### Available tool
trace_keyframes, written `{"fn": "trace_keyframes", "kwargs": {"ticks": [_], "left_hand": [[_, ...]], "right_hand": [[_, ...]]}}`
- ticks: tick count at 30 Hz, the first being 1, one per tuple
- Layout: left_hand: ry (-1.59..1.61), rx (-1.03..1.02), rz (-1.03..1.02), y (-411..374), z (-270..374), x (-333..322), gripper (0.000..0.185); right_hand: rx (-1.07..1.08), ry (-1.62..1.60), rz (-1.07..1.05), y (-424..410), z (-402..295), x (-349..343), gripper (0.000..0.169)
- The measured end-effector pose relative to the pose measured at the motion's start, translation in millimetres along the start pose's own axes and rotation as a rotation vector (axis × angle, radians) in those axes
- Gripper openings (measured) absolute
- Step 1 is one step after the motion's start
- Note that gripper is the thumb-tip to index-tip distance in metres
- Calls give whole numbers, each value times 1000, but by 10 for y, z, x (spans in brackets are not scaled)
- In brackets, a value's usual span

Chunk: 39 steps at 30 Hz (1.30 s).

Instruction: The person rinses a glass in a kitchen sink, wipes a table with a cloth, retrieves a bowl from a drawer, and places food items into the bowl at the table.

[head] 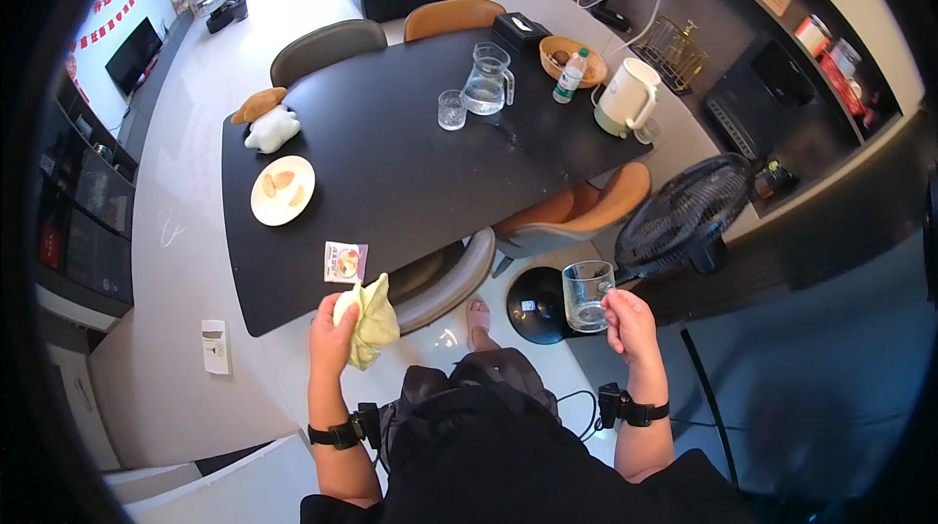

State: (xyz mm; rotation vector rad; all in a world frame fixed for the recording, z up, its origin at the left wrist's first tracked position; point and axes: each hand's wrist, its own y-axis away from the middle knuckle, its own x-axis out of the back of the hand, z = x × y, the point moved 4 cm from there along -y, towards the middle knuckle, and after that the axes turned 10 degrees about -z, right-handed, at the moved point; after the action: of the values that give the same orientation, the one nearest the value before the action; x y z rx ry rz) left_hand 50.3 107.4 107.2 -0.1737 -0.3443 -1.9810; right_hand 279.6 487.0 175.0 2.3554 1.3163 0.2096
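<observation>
Bunched in my left hand (335, 330) is a pale yellow-green cloth (374, 322), close to the near edge of the black dining table (366, 180). My right hand (629, 320) grips a clear glass mug (586, 297) by its handle, out past the table's edge and above the fan's base. A small printed packet (345, 262) lies on the table just beyond the cloth. Farther left is a white plate (283, 191) with several pieces of food. Toward the far side, a glass pitcher (486, 81) holding clear liquid stands beside a drinking glass (451, 111).
Two plush toys (271, 128) rest at the table's left edge. A bottle (570, 76), a wicker basket (571, 59), a tissue box (519, 32) and an electric kettle (626, 99) stand at the far right. Chairs (447, 282) and a black standing fan (681, 209) are close before me.
</observation>
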Motion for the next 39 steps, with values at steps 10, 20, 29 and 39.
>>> {"fn": "trace_keyframes", "kwargs": {"ticks": [10, 20, 29, 39], "left_hand": [[126, 176, 255, -387, -59, 93, 32], [-16, 416, 358, -581, 91, -109, 33], [-26, 510, 366, -812, 192, -237, 32], [-139, 416, 168, -1479, 285, -451, 37]], "right_hand": [[-68, -218, -84, -2564, -450, -28, 19], [-218, 7, 209, -4781, -58, 573, 30], [-63, -135, 264, -5271, 146, 671, 31], [9, -204, 184, -5407, 253, 743, 26]]}}
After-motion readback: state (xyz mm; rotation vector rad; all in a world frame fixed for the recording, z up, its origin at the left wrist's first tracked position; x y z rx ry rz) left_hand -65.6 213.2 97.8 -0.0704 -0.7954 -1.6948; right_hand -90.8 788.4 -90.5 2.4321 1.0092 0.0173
